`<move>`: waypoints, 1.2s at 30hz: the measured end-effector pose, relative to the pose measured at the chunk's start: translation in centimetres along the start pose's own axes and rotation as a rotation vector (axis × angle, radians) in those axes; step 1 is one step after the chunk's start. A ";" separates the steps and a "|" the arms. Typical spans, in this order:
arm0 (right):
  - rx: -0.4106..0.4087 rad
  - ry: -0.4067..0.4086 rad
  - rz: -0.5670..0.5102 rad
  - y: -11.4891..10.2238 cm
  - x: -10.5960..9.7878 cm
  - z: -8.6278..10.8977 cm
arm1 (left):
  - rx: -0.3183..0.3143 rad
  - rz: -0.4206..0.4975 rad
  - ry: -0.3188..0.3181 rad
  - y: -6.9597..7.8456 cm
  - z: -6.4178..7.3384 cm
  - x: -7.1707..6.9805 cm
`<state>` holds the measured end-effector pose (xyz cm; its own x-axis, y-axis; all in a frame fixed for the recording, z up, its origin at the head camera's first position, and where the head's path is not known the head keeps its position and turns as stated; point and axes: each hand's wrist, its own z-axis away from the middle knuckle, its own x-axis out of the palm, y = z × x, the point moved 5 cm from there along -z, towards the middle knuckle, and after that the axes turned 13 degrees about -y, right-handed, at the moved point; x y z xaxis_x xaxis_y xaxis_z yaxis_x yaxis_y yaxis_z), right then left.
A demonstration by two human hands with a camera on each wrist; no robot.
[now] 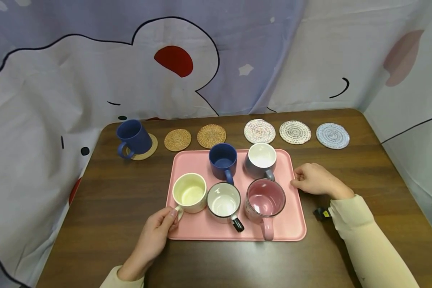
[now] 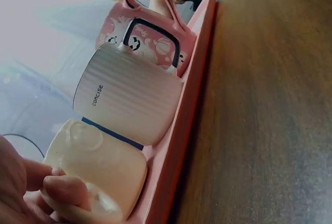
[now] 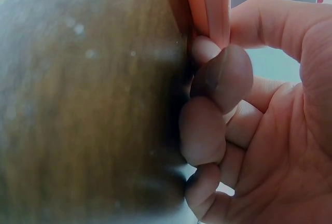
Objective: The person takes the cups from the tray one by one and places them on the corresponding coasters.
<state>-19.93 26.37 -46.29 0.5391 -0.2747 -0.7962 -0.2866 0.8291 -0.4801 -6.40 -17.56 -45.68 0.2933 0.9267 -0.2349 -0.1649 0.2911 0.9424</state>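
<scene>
A pale yellow mug point(image 1: 189, 194) stands at the front left of the pink tray point(image 1: 201, 231). My left hand point(image 1: 153, 234) pinches its handle between thumb and fingers; the left wrist view shows the thumb and curled fingers at the mug point(image 2: 116, 156). On the tray's right edge, my right hand point(image 1: 317, 179) grips the rim point(image 3: 215, 11), fingertips curled under it and thumb over it. Beside the yellow mug is a white mug point(image 1: 223, 202) with a black handle, then a pink mug point(image 1: 265, 198). Behind them stand a navy mug point(image 1: 222, 162) and a grey mug point(image 1: 253, 170) with white inside.
Another navy mug point(image 1: 138, 140) sits on a round coaster point(image 1: 152, 149) at the back left. Two tan woven coasters point(image 1: 177, 140) and several pale ones point(image 1: 260, 131) line the table's back edge. A patterned curtain point(image 1: 108, 76) hangs behind the wooden table point(image 1: 111, 216).
</scene>
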 end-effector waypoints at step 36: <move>-0.008 0.013 -0.003 0.3 0.2 -0.1 | 0.118 0.076 0.091 4.2 -6.7 -6.0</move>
<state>-19.94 26.52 -46.59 0.5293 -0.2840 -0.7995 -0.2916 0.8240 -0.4857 -15.13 -20.31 -41.85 0.1972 0.9641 -0.1776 -0.0698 0.1945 0.9784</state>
